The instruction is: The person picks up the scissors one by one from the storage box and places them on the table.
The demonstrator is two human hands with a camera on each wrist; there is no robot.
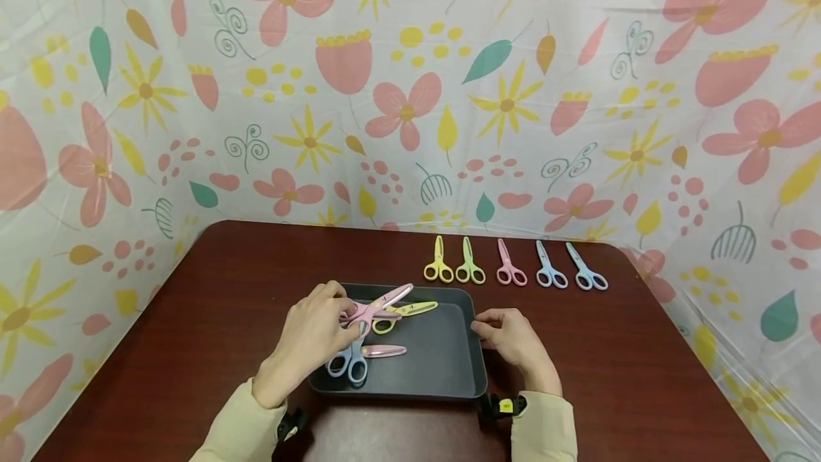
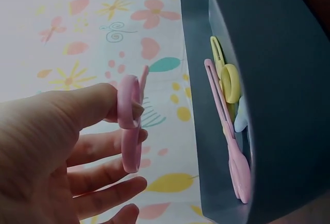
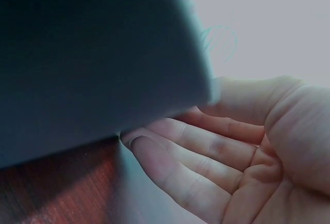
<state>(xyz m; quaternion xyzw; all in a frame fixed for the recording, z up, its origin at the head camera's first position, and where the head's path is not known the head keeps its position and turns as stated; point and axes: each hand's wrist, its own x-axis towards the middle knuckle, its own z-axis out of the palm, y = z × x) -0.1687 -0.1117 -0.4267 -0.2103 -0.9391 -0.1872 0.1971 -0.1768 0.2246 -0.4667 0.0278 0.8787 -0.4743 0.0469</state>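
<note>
My left hand [image 1: 314,337] pinches a pair of pink scissors [image 1: 388,298] by the handle loops, above the left part of a dark grey tray [image 1: 442,358]. In the left wrist view the thumb and index finger hold the pink loops [image 2: 126,112]; the other fingers are spread. Inside the tray lie yellow scissors [image 1: 420,308], light blue scissors [image 1: 356,362] and pink scissors [image 1: 388,351], partly overlapping. My right hand [image 1: 518,348] grips the tray's right side. In the right wrist view its thumb [image 3: 237,99] is on the rim, fingers underneath.
Behind the tray, a row of scissors stands apart on the brown table [image 1: 609,362]: yellow [image 1: 439,261], green [image 1: 469,261], pink [image 1: 509,262] and two light blue pairs [image 1: 586,267]. A flowered cloth [image 1: 410,162] hangs beyond the table's back edge.
</note>
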